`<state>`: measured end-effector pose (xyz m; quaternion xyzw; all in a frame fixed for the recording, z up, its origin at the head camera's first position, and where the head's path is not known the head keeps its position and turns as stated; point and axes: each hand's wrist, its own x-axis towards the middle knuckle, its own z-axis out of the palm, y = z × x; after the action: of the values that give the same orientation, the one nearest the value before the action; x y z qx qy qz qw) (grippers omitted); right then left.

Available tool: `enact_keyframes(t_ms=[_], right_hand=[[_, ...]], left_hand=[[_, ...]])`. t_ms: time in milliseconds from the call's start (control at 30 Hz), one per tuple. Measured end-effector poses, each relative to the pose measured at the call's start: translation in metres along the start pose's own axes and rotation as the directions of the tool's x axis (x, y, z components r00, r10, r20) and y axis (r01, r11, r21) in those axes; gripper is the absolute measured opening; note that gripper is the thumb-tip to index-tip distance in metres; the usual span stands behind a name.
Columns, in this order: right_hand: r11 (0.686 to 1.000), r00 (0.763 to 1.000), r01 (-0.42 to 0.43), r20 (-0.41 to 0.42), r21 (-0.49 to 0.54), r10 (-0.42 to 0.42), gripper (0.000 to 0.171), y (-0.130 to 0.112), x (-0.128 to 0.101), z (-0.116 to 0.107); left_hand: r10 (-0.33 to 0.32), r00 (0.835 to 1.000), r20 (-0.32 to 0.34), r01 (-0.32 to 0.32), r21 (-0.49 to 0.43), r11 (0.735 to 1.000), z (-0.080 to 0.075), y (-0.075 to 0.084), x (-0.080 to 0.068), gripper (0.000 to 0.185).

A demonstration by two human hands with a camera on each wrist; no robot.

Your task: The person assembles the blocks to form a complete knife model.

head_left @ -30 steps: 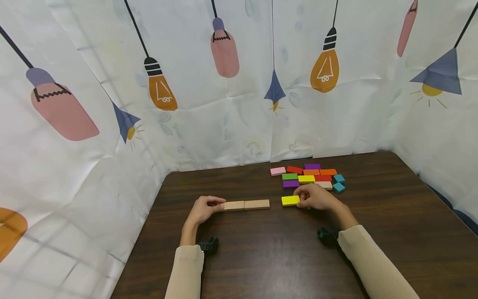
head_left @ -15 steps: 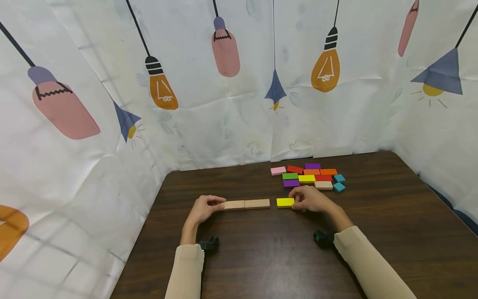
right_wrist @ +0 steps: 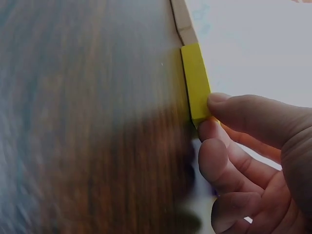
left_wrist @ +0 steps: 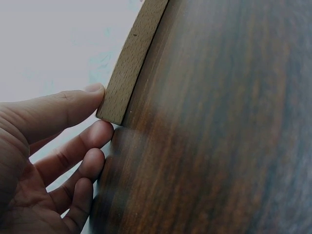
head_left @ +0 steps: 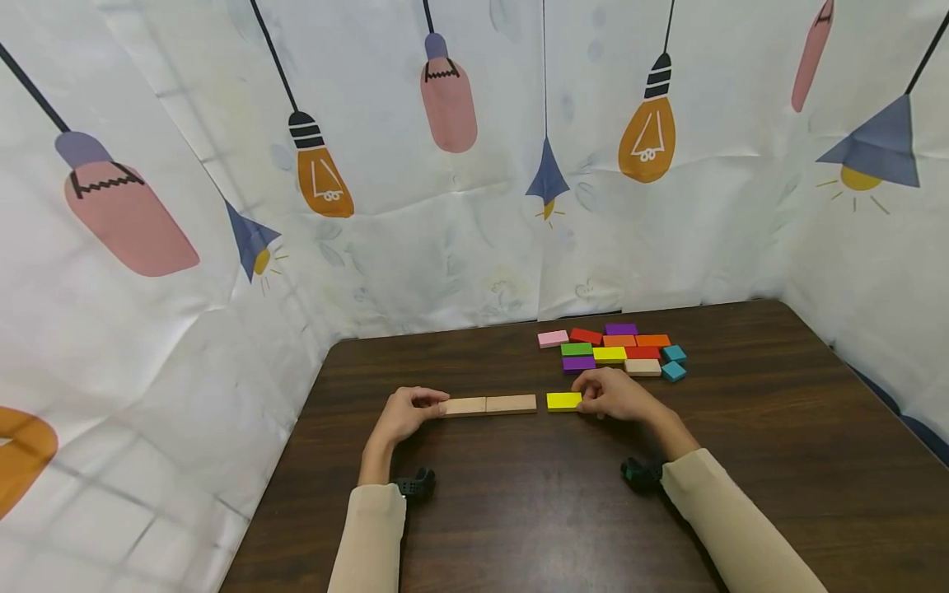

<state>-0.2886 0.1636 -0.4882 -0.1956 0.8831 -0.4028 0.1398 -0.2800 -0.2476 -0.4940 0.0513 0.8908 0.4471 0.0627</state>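
Two tan wooden blocks point(head_left: 489, 405) lie end to end in a row on the dark wooden table point(head_left: 519, 519). My left hand point(head_left: 439, 405) pinches the row's left end; in the left wrist view thumb and index fingertips point(left_wrist: 92, 92) press the tan block point(left_wrist: 129, 68). A yellow block point(head_left: 563, 401) lies flat just right of the row, a small gap away. My right hand point(head_left: 586, 401) grips its right end. In the right wrist view the thumb point(right_wrist: 234, 107) sits on the yellow block point(right_wrist: 196, 83), in line with the tan block point(right_wrist: 184, 22).
A cluster of several coloured blocks point(head_left: 615, 350) lies at the table's back right, behind my right hand. A white curtain printed with lamps point(head_left: 474, 206) walls in the table on three sides. Black wrist cameras point(head_left: 415, 486) sit at both cuffs.
My right hand has slid the yellow block to the left, narrowing the gap to the tan row. The left hand and the tan blocks have stayed put.
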Motion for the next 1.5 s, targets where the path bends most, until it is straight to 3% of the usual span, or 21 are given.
enact_keyframes(t_ms=[600, 1500], right_hand=[[1.000, 0.999, 0.009, -0.037, -0.023, -0.010, 0.025, -0.007, 0.008, 0.016], [0.999, 0.998, -0.022, -0.067, -0.037, 0.020, 0.025, -0.007, 0.011, 0.019]], left_hand=[[-0.008, 1.000, -0.001, 0.008, -0.012, 1.000, 0.000, 0.003, -0.001, 0.016], [-0.005, 1.000, -0.014, 0.005, 0.027, 1.000, 0.001, 0.003, 0.000, 0.016]])
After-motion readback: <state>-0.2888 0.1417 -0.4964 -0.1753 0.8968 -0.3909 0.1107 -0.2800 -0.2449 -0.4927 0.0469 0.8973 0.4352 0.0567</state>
